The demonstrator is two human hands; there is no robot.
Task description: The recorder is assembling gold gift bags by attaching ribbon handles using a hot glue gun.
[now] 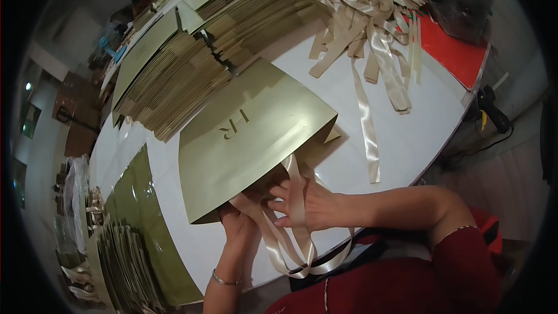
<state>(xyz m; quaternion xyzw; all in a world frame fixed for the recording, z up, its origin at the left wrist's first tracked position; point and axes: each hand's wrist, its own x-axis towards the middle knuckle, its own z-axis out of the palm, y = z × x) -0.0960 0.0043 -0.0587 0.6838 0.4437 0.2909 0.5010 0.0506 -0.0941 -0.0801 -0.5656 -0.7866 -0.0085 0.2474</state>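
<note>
A gold-green paper gift bag lies on the white table before me, its mouth towards me and printed lettering on its face. Cream satin ribbon handles hang out of the mouth in loops that reach the table's near edge. My left hand is partly inside the mouth on the left; its fingertips are hidden. At the mouth's right side is my right hand, fingers curled and somewhat apart. One ribbon strand crosses over it. Whether its fingertips pinch anything in the shadow I cannot tell.
Stacks of flat gold bags stand behind. Beyond the bag to the right lies a heap of cut satin ribbons, near a red sheet and a black bag. A glue gun hangs by the right edge. More folded bags stand at left.
</note>
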